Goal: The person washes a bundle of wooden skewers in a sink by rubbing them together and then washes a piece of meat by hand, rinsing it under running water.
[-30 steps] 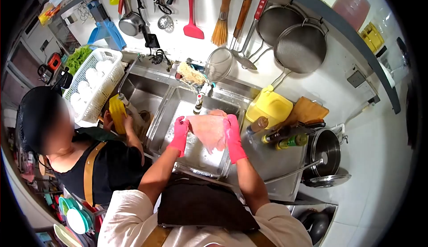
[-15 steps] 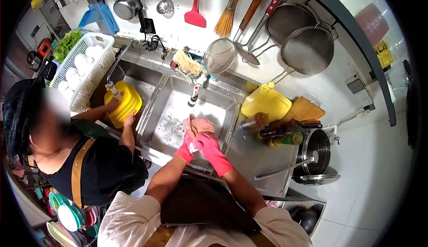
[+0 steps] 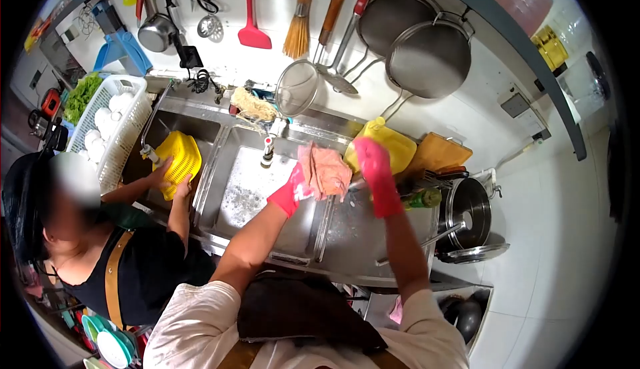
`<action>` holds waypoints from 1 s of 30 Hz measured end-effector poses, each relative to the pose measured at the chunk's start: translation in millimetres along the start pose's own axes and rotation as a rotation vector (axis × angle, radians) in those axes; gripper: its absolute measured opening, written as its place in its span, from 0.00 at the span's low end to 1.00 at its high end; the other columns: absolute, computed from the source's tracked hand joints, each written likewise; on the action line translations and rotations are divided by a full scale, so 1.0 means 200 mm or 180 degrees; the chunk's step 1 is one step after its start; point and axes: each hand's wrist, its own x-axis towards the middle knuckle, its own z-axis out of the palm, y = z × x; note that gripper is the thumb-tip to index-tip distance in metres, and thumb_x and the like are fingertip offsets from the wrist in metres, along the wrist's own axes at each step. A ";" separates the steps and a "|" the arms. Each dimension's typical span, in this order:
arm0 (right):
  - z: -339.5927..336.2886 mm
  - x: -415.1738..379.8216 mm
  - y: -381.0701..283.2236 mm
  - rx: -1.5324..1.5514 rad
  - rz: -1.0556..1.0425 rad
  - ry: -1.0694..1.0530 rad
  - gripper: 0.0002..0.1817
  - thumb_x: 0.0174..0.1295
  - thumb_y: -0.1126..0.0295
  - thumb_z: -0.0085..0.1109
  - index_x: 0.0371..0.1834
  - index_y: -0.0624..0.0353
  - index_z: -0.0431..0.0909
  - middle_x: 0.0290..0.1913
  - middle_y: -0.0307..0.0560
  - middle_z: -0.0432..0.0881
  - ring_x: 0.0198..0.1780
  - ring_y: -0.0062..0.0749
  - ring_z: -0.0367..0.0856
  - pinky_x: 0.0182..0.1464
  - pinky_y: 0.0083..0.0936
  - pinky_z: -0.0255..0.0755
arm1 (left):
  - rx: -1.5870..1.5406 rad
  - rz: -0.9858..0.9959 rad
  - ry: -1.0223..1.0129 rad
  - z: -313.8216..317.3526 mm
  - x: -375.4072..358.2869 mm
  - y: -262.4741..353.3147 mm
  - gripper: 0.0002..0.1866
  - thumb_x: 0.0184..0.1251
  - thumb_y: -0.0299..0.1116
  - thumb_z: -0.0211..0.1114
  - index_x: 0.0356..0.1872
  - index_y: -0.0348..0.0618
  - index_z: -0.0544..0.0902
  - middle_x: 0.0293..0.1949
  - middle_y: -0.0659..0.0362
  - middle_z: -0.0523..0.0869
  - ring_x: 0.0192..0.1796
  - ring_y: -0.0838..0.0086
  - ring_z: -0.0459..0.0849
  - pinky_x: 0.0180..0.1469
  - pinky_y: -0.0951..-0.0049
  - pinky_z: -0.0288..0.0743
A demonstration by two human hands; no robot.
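Note:
My left hand (image 3: 291, 194), in a pink rubber glove, grips a folded, wet-looking pink cloth (image 3: 325, 171) above the right side of the sink basin (image 3: 250, 189). White suds show on that glove, and suds lie on the basin floor under the faucet (image 3: 268, 150). My right hand (image 3: 375, 166), also gloved in pink, is closed in front of the yellow jug (image 3: 402, 150) on the counter. Whatever its fingers hold, if anything, is hidden by the glove. Just right of that wrist lies a green bottle (image 3: 425, 199).
To my left, a co-worker holds a yellow basket (image 3: 179, 164) in the other basin. Behind it stands a white crate (image 3: 137, 119) of white items. Strainers (image 3: 430, 59) hang on the wall. A metal pot (image 3: 469, 206) and a wooden board (image 3: 445, 156) stand right.
My right hand has left the cloth and moved right and up to the jug. My left hand has raised the cloth from the basin toward the right. The view has shifted right.

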 end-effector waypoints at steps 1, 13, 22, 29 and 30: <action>0.00 0.11 0.11 -0.0632 -0.0353 -0.0038 0.05 0.60 0.70 0.55 0.36 0.57 0.78 0.33 0.52 0.81 0.35 0.49 0.80 0.37 0.39 0.74 | 0.0003 -0.0014 -0.0011 0.02 0.05 0.01 0.26 0.72 0.49 0.44 0.32 0.31 0.75 0.28 0.45 0.79 0.28 0.55 0.78 0.32 0.62 0.77; 0.05 0.55 0.45 0.1435 0.1061 -0.1283 0.10 0.65 0.66 0.50 0.43 0.57 0.78 0.30 0.30 0.71 0.30 0.16 0.64 0.31 0.16 0.61 | -0.0859 -0.0537 0.1509 -0.12 0.38 -0.01 0.28 0.70 0.56 0.45 0.37 0.36 0.74 0.33 0.48 0.79 0.33 0.56 0.78 0.37 0.63 0.76; 0.12 0.55 0.49 0.1610 0.1929 -0.1307 0.12 0.65 0.64 0.48 0.41 0.57 0.79 0.26 0.32 0.71 0.27 0.17 0.65 0.29 0.18 0.61 | -0.0678 -0.0629 0.1359 -0.11 0.46 -0.02 0.28 0.70 0.57 0.46 0.44 0.37 0.74 0.39 0.48 0.80 0.39 0.55 0.79 0.43 0.61 0.76; 0.16 0.53 0.47 -0.0229 0.0958 -0.1311 0.13 0.65 0.67 0.44 0.45 0.58 0.79 0.30 0.45 0.80 0.33 0.35 0.76 0.38 0.30 0.70 | -0.0597 -0.0535 0.1635 -0.13 0.38 -0.04 0.30 0.69 0.59 0.47 0.49 0.38 0.74 0.44 0.48 0.80 0.44 0.55 0.80 0.47 0.59 0.76; 0.15 0.54 0.45 -0.0589 0.0853 -0.1344 0.14 0.66 0.67 0.44 0.45 0.59 0.78 0.33 0.50 0.82 0.36 0.41 0.79 0.41 0.33 0.72 | -0.0590 -0.0512 0.1705 -0.13 0.37 -0.04 0.30 0.69 0.59 0.47 0.50 0.38 0.74 0.45 0.48 0.80 0.45 0.55 0.80 0.47 0.59 0.76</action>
